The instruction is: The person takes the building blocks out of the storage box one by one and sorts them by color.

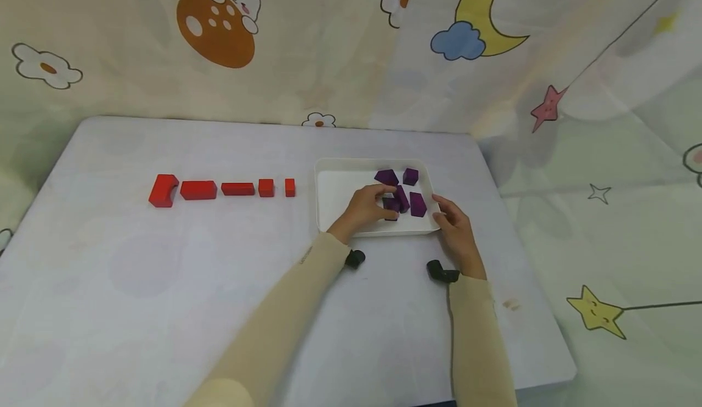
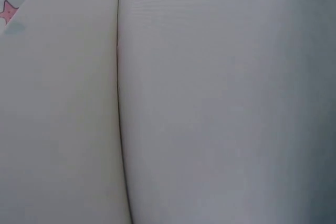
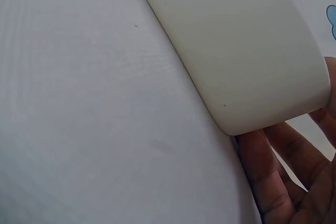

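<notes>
Here, I'm watching the left hand [image 1: 363, 209] pinching a purple block [image 1: 391, 204] inside the tray [image 1: 340, 191], the right hand [image 1: 459, 231] gripping its right end, ideally bracing against sliding.

a cloth [image 1: 329, 47] with cartoon prints hangs behind the white table [image 1: 137, 315].

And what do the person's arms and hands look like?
The left sleeve and right sleeve are long and pale beige. The left one has a tiny dark marking toward its end, too small to read. A small black gadget shows at each wrist. The left hand and right hand wear no gloves.
</notes>
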The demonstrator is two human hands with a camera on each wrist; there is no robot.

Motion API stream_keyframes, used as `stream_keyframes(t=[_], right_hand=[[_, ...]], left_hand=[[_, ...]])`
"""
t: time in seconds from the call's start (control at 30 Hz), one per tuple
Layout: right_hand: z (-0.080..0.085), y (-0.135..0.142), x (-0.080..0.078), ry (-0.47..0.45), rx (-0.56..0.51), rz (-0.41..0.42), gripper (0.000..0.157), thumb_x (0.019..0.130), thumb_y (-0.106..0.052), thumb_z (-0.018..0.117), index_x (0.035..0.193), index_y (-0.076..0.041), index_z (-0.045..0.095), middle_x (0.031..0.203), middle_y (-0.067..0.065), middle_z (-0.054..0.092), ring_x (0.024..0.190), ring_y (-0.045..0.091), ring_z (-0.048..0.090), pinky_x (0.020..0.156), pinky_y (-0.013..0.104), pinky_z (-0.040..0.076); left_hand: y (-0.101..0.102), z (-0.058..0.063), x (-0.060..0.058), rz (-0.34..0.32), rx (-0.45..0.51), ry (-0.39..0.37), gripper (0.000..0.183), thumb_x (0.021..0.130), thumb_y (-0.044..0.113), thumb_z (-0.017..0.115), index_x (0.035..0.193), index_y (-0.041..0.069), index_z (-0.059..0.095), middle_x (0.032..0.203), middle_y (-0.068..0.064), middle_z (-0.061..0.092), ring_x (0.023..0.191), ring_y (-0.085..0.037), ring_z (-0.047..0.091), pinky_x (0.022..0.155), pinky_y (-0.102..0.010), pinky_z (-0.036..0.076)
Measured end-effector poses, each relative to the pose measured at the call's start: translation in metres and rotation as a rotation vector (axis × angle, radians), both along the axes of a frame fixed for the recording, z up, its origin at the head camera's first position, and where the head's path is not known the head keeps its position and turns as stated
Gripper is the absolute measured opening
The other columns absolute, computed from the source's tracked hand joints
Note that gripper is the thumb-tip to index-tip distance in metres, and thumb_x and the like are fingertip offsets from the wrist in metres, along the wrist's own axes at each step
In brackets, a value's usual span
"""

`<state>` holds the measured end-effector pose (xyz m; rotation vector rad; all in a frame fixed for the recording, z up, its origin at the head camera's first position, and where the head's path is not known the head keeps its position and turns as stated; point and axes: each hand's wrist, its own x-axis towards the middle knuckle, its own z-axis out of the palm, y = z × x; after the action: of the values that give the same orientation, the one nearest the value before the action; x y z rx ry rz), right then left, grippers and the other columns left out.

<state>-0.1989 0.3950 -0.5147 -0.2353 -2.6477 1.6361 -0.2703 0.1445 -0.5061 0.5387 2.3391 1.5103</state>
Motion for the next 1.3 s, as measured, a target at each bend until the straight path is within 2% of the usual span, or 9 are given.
stream_keyframes(t=[0.17, 0.3, 0.6, 0.7, 0.83, 0.93, 1.03, 1.17, 1.3], right_hand=[[-0.001, 0.000, 0.001, -0.017, 0.024, -0.021, 0.049, 0.113, -0.011, 0.052, 0.161, -0.010, 0.051, 0.165, 0.018, 0.047, 0.137, 0.036, 0.054, 0.109, 0.026, 0.047], [-0.003, 0.000, 0.000, -0.025, 0.016, -0.019, 0.049, 0.113, -0.011, 0.052, 0.162, -0.011, 0.051, 0.166, 0.018, 0.047, 0.137, 0.035, 0.053, 0.112, 0.031, 0.046], [-0.001, -0.001, 0.000, -0.017, 0.009, -0.003, 0.051, 0.113, -0.010, 0.052, 0.163, -0.012, 0.049, 0.168, 0.017, 0.045, 0.137, 0.036, 0.053, 0.110, 0.031, 0.047], [-0.001, -0.001, 0.000, -0.018, 0.007, -0.003, 0.051, 0.113, -0.011, 0.052, 0.164, -0.012, 0.048, 0.168, 0.017, 0.045, 0.137, 0.036, 0.053, 0.111, 0.031, 0.047], [-0.001, -0.001, 0.000, -0.014, 0.017, -0.007, 0.050, 0.113, -0.010, 0.052, 0.163, -0.011, 0.050, 0.166, 0.018, 0.046, 0.137, 0.037, 0.054, 0.115, 0.037, 0.046], [-0.002, -0.003, 0.000, -0.008, 0.022, -0.008, 0.049, 0.112, -0.008, 0.052, 0.162, -0.010, 0.050, 0.167, 0.019, 0.046, 0.138, 0.039, 0.054, 0.120, 0.048, 0.044], [-0.003, -0.003, -0.001, -0.011, 0.026, -0.013, 0.049, 0.112, -0.008, 0.052, 0.161, -0.010, 0.051, 0.167, 0.018, 0.045, 0.139, 0.040, 0.053, 0.122, 0.054, 0.043], [-0.004, -0.003, -0.001, -0.025, 0.037, -0.025, 0.049, 0.112, -0.009, 0.051, 0.162, -0.011, 0.051, 0.168, 0.017, 0.045, 0.137, 0.039, 0.054, 0.119, 0.048, 0.046], [-0.003, -0.002, 0.000, -0.033, 0.031, -0.037, 0.049, 0.112, -0.010, 0.052, 0.162, -0.013, 0.052, 0.166, 0.017, 0.046, 0.135, 0.037, 0.054, 0.113, 0.037, 0.048]], left_hand=[[0.006, -0.003, -0.004, -0.058, -0.158, 0.118, 0.066, 0.085, 0.008, 0.093, 0.146, 0.003, 0.067, 0.154, -0.012, 0.062, 0.148, -0.031, 0.052, 0.126, -0.036, 0.036], [0.006, -0.004, -0.003, -0.071, -0.208, 0.182, 0.057, 0.086, 0.006, 0.091, 0.139, 0.003, 0.072, 0.148, -0.013, 0.067, 0.143, -0.033, 0.056, 0.125, -0.038, 0.038], [0.004, -0.002, 0.001, -0.041, -0.194, 0.181, 0.038, 0.091, 0.010, 0.088, 0.129, 0.007, 0.079, 0.137, -0.011, 0.074, 0.139, -0.030, 0.061, 0.122, -0.038, 0.042], [0.006, -0.002, 0.001, -0.052, -0.203, 0.171, 0.039, 0.092, 0.011, 0.088, 0.130, 0.008, 0.079, 0.139, -0.009, 0.073, 0.139, -0.029, 0.061, 0.121, -0.037, 0.043], [0.011, 0.000, 0.003, -0.067, -0.236, 0.181, 0.041, 0.093, 0.023, 0.089, 0.130, 0.011, 0.079, 0.137, -0.008, 0.073, 0.135, -0.029, 0.061, 0.118, -0.038, 0.046], [0.013, 0.002, 0.006, -0.047, -0.257, 0.193, 0.037, 0.093, 0.029, 0.089, 0.124, 0.011, 0.081, 0.130, -0.009, 0.074, 0.129, -0.029, 0.063, 0.113, -0.040, 0.049], [0.013, 0.004, 0.010, 0.005, -0.281, 0.183, 0.038, 0.092, 0.028, 0.090, 0.124, 0.010, 0.080, 0.127, -0.011, 0.072, 0.120, -0.027, 0.065, 0.107, -0.039, 0.052], [0.010, 0.007, 0.014, 0.093, -0.341, 0.135, 0.052, 0.090, 0.033, 0.092, 0.130, 0.006, 0.071, 0.119, -0.011, 0.068, 0.107, -0.025, 0.065, 0.095, -0.037, 0.055], [0.007, 0.008, 0.015, 0.140, -0.347, 0.105, 0.046, 0.089, 0.030, 0.090, 0.124, 0.005, 0.072, 0.115, -0.009, 0.074, 0.105, -0.025, 0.067, 0.090, -0.037, 0.057]])
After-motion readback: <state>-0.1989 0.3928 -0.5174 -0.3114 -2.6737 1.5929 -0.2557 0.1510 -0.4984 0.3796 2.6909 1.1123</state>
